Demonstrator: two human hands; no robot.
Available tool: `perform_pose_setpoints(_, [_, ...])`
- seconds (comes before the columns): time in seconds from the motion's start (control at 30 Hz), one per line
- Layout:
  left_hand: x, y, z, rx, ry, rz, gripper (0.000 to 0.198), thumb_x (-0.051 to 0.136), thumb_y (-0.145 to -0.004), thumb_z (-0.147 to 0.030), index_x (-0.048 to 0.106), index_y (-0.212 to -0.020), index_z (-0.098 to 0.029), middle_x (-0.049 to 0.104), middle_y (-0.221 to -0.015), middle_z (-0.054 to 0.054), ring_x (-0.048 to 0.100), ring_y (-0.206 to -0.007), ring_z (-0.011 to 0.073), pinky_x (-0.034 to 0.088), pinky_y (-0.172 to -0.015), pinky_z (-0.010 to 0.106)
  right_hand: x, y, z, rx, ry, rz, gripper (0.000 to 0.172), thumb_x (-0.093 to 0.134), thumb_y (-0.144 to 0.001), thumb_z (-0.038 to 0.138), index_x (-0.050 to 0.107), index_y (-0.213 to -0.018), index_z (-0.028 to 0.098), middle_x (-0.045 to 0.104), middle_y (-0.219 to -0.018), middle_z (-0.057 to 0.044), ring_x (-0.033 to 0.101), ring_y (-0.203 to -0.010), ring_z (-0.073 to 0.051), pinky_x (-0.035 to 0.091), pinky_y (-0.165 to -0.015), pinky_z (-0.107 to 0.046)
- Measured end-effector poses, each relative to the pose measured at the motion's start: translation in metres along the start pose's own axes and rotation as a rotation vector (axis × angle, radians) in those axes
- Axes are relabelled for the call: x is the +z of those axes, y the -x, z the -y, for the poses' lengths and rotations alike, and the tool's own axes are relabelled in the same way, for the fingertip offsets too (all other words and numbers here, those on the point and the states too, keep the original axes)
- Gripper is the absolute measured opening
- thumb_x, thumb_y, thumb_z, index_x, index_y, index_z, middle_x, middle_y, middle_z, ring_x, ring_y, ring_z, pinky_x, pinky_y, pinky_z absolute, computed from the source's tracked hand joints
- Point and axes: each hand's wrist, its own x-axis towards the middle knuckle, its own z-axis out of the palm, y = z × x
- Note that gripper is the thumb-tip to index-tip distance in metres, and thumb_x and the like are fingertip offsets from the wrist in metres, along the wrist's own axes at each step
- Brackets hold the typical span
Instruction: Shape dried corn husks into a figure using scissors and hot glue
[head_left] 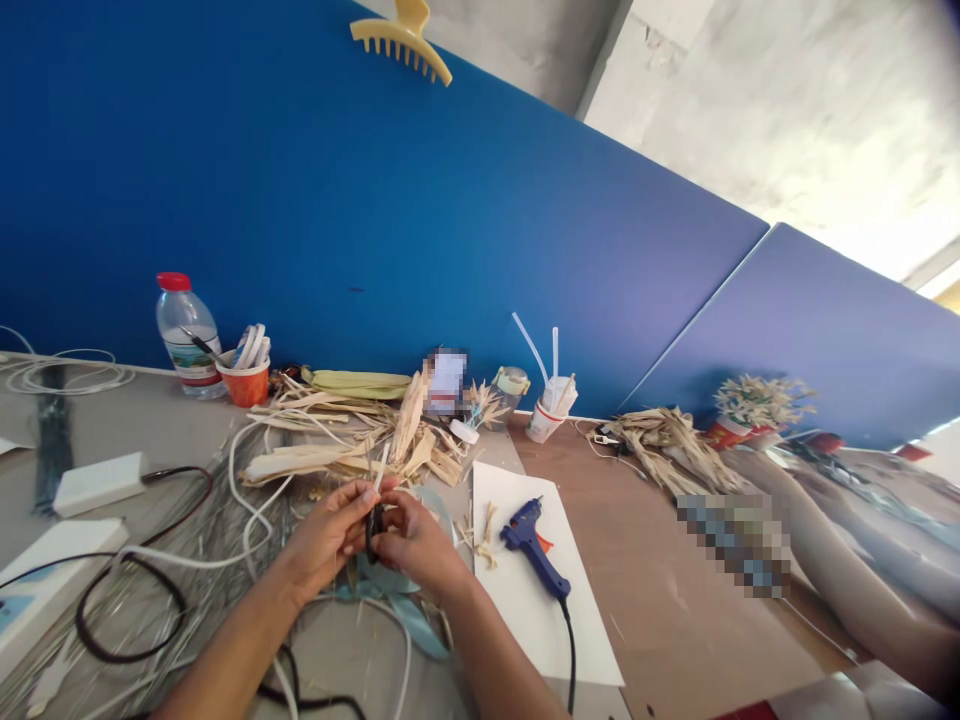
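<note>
Near the middle of the table, my left hand (339, 530) pinches a thin pale strip (382, 463) that points up and away. Close beside it, my right hand (412, 540) has its fingers wrapped round dark-handled scissors (373, 530), whose blades are hard to make out near the strip. Under and behind the hands lies a light blue ribbon (416, 625). Dried corn husks (307, 462) are piled just beyond them. To the right, a blue glue gun (536, 548) rests on a white sheet (585, 640).
White cables (247, 505) and power strips (60, 580) lie at the left. A bottle (187, 335), an orange cup (245, 383), a jar (510, 390) and a white cup (546, 420) stand along the blue partition (375, 220). Another person's arm (840, 560) reaches in at the right.
</note>
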Motion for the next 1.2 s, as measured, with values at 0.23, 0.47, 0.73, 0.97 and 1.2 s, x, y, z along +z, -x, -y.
perform_pose_setpoints(0.23, [-0.006, -0.003, -0.003, 0.038, -0.157, -0.031, 0.03, 0.071, -0.064, -0.041, 0.056, -0.068, -0.015, 0.045, -0.048, -0.006, 0.023, -0.035, 0.0022, 0.019, -0.035, 0.016, -0.034, 0.001, 0.027, -0.133, -0.287, -0.311, 0.04, 0.064, -0.063, 0.024, 0.052, -0.101, 0.02, 0.052, -0.061, 0.005, 0.037, -0.043, -0.005, 0.019, -0.037, -0.015])
perform_pose_setpoints(0.47, [-0.001, 0.0, -0.004, -0.122, -0.295, 0.029, 0.027, 0.07, -0.06, -0.038, 0.058, -0.068, -0.015, 0.044, -0.045, -0.006, 0.026, -0.033, 0.0038, 0.013, -0.034, 0.017, -0.046, 0.001, 0.029, -0.259, -0.014, -0.327, 0.045, 0.068, -0.058, 0.02, 0.055, -0.1, 0.019, 0.062, -0.074, 0.001, 0.055, -0.061, -0.01, 0.042, -0.052, -0.02])
perform_pose_setpoints(0.73, [-0.006, 0.002, -0.001, -0.145, -0.371, 0.081, 0.027, 0.07, -0.064, -0.039, 0.06, -0.07, -0.014, 0.036, -0.045, -0.008, 0.023, -0.037, 0.0036, 0.013, -0.038, 0.018, -0.039, 0.005, 0.03, -0.189, 0.129, -0.294, 0.034, 0.061, -0.058, 0.015, 0.056, -0.091, 0.018, 0.055, -0.06, 0.006, 0.051, -0.052, -0.008, 0.038, -0.049, -0.019])
perform_pose_setpoints(0.97, [-0.007, 0.0, -0.003, -0.104, -0.176, 0.065, 0.027, 0.072, -0.064, -0.036, 0.054, -0.064, -0.015, 0.039, -0.048, -0.007, 0.022, -0.036, 0.0017, 0.015, -0.035, 0.016, -0.035, 0.007, 0.032, -0.177, 0.115, -0.271, 0.03, 0.062, -0.057, 0.018, 0.057, -0.087, 0.019, 0.054, -0.058, 0.006, 0.05, -0.05, -0.009, 0.039, -0.047, -0.019])
perform_pose_setpoints(1.2, [-0.011, -0.006, 0.001, -0.039, 0.103, -0.047, 0.025, 0.075, -0.061, -0.024, 0.053, -0.067, -0.015, 0.035, -0.049, -0.01, 0.019, -0.036, -0.0001, 0.019, -0.033, 0.012, -0.028, 0.004, 0.024, -0.129, 0.007, -0.237, 0.032, 0.066, -0.054, 0.016, 0.057, -0.085, 0.019, 0.054, -0.057, 0.008, 0.047, -0.048, -0.007, 0.037, -0.047, -0.018])
